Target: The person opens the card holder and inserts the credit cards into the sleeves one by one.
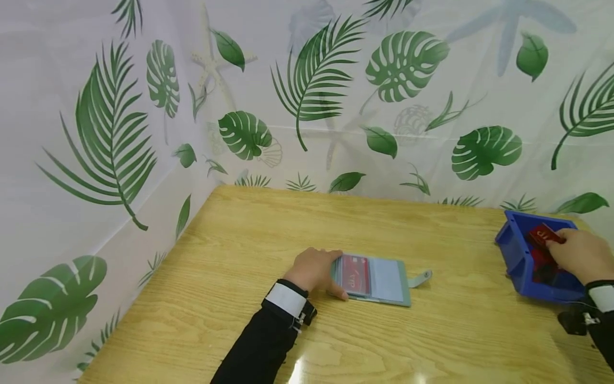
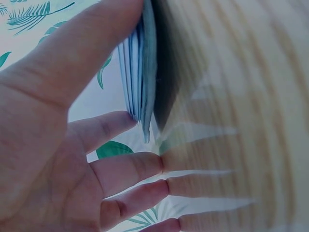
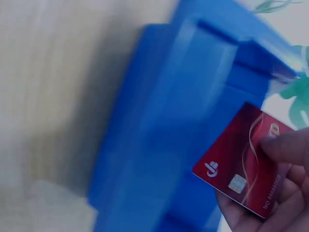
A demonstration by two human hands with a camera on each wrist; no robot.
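An open card holder (image 1: 389,282) with clear sleeves and a pale green cover lies on the table. Behind its left sleeve shows a red card (image 1: 354,274). My left hand (image 1: 314,271) holds the holder at its left end, thumb on the near edge and index finger on the far edge. In the left wrist view, the stacked sleeves (image 2: 133,72) stand between thumb and index fingertip; the other fingers rest spread on the table. Over the blue bin (image 1: 518,266), my right hand (image 1: 587,256) pinches a red bank card (image 3: 236,169) with a chip between thumb and fingers.
More red cards (image 1: 542,261) lie inside the bin at the table's right. The holder's snap strap (image 1: 421,278) sticks out to the right across the wooden table (image 1: 307,224). A leaf-printed cloth (image 1: 268,170) hangs behind and at the left.
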